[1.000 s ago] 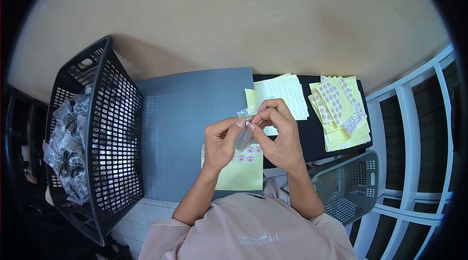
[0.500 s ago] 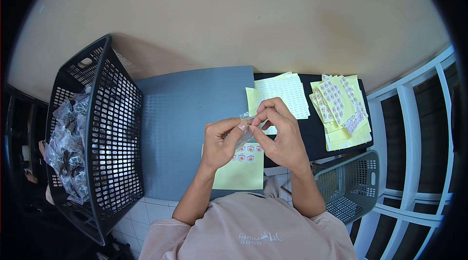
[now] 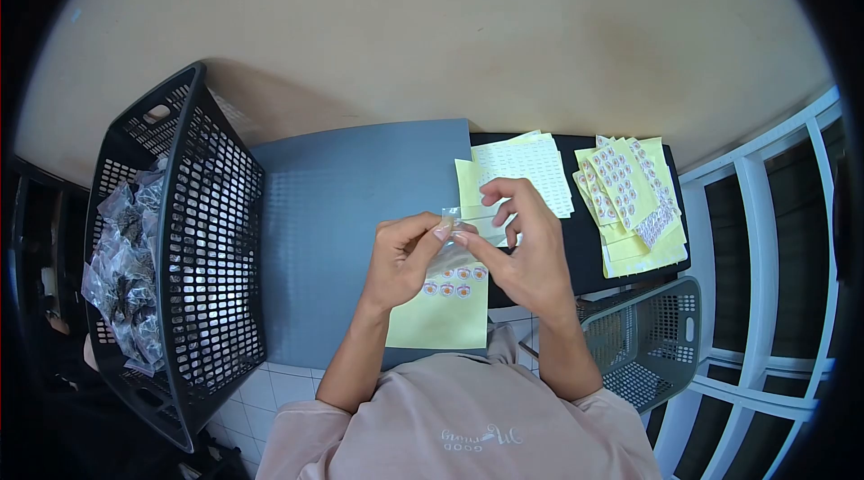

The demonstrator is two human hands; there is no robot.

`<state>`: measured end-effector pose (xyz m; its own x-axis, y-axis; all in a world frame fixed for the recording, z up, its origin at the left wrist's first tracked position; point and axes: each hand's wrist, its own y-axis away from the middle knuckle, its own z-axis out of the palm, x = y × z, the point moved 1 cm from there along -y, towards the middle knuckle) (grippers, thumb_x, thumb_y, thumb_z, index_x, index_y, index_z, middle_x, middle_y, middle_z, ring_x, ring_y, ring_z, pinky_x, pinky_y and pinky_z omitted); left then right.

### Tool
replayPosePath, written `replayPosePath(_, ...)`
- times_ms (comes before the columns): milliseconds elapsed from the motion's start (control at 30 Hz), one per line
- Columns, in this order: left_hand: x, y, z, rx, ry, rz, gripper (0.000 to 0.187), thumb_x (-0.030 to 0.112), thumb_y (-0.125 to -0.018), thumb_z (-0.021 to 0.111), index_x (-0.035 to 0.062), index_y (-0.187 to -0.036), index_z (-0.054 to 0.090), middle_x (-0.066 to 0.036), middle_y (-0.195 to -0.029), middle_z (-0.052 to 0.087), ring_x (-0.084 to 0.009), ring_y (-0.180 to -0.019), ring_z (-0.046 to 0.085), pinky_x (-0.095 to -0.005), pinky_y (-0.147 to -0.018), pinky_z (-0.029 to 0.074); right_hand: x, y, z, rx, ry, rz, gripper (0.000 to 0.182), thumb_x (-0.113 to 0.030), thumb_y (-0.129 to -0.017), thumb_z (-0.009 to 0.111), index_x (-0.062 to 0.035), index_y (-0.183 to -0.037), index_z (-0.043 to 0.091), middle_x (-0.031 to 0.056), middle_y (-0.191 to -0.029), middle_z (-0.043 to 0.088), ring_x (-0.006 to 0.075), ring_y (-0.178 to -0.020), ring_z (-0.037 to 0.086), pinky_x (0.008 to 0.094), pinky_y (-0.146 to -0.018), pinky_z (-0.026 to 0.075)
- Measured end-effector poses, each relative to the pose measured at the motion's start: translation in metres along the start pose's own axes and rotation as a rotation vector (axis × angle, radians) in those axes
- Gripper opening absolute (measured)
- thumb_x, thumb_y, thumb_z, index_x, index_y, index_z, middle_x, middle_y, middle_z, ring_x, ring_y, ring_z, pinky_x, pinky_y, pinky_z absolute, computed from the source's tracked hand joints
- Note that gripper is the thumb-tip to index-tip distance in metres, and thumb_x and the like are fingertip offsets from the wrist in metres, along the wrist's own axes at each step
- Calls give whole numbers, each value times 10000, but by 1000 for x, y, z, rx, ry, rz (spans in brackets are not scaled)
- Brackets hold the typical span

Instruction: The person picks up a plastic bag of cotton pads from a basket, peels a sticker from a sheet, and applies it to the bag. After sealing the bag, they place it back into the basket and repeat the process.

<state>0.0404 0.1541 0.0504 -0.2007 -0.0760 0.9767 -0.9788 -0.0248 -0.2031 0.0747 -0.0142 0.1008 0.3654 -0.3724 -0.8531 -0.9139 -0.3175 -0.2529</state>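
Note:
A small clear plastic bag [image 3: 442, 261] is between my hands, above the front part of the table. My left hand [image 3: 402, 257] is closed on the bag's upper edge, thumb against forefinger. My right hand [image 3: 529, 251] has its thumb on the same edge, close to the left thumb. Its other fingers are bent and raised, and clear film shows between them and the thumb. Below the hands lies a yellow sticker sheet [image 3: 438, 324] with rows of round orange-and-white stickers, partly hidden by the bag and my left hand.
On the left stands a tall dark basket [image 3: 214, 237] with several clear bags of dark contents [image 3: 130, 273]. White label sheets [image 3: 522, 170] and piled sticker sheets [image 3: 630, 201] lie on the right. A smaller basket [image 3: 643, 381] stands at lower right, near white railings [image 3: 760, 237].
My right hand's fingers have lifted and spread away from the bag's edge, while its thumb stays there. My left hand keeps its pinch, almost in the same place.

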Motion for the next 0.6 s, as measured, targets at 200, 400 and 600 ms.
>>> replayPosePath(200, 1, -3, 0, -42, 222, -87, 242, 118, -954, 520, -55, -893, 676, -57, -740, 655, -81, -708, 582, -230, -623, 454, 22, -5, -15, 64, -105, 28, 349, -78, -728, 770, 0, -1027, 606, 82, -918, 636, 185, -764, 612, 307, -733, 485)
replayPosePath(400, 1, -2, 12, -40, 356, -134, 221, 112, -955, 559, -77, -924, 668, -112, -813, 705, -122, -809, 646, -257, -687, 511, 34, 1, -12, -52, -401, 187, 233, -4, -783, 724, 12, -990, 618, 58, -841, 655, 96, -795, 623, 258, -787, 502)
replayPosePath(600, -2, -2, 7, -9, 246, -152, 162, 88, -916, 620, -61, -879, 673, -97, -760, 689, -108, -773, 637, -245, -657, 495, 36, 0, -11, -63, -430, 191, 243, -56, -775, 759, 7, -949, 601, 45, -794, 653, 90, -772, 615, 255, -772, 497)
